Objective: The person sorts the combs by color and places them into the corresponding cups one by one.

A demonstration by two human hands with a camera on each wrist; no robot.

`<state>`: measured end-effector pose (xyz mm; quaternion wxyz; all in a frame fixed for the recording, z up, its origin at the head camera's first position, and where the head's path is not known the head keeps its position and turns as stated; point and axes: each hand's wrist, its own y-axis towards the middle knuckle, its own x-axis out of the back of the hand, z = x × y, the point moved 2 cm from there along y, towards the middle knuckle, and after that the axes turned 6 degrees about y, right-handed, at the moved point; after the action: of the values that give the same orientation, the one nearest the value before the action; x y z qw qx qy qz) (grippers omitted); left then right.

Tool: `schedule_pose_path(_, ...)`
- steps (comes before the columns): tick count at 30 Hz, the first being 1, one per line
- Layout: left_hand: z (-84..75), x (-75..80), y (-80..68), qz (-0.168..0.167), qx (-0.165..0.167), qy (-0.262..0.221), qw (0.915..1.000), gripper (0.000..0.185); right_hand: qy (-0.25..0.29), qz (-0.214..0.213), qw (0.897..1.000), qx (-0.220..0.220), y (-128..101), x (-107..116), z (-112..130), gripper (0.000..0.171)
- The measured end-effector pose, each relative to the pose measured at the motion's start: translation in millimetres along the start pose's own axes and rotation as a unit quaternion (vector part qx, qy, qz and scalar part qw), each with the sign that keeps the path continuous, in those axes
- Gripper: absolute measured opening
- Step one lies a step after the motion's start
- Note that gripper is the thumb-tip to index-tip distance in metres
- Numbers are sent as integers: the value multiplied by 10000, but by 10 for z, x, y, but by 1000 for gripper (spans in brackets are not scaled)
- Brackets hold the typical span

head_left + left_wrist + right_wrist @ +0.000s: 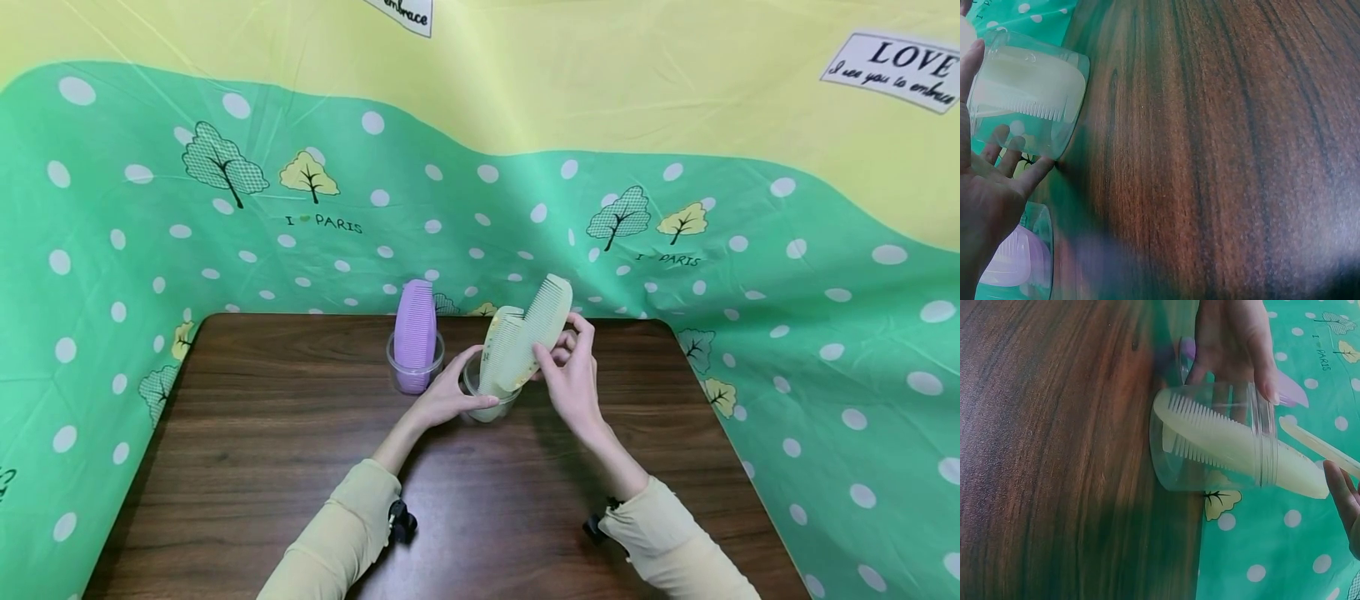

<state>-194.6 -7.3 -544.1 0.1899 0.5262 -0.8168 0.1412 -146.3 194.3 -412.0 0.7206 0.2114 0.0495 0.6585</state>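
Observation:
My left hand holds a clear plastic jar near its rim, thumb at the front. A pale yellow-green comb leans inside, its end sticking out of the mouth; a second pale piece shows behind it. Pinched between thumb and fingers of my right hand is another pale comb, tilted just above the jar's mouth, with its lower end overlapping the comb in the jar in the head view. The right wrist view shows the held comb outside the jar, apart from it.
Left of my left hand stands a second clear jar with purple combs upright in it. Both jars are near the back edge of the dark wooden table. A green and yellow patterned cloth hangs behind and at the sides.

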Motion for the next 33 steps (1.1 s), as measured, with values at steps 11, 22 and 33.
schedule_pose_path(11, -10, 1, -8, -8, 33, 5, 10000, 98, -506, 80, 9981, 345, 49, -108, -248, 61)
schedule_pose_path(22, -11, 1, -5, 1, 48, -4, 10000, 98, -1244, 75, 9906, 566, 14, -158, -422, 61)
schedule_pose_path(33, -17, 11, -6, -21, -16, -57, 10000, 98, -1508, 169, 9873, 478, -48, -202, -515, 59)
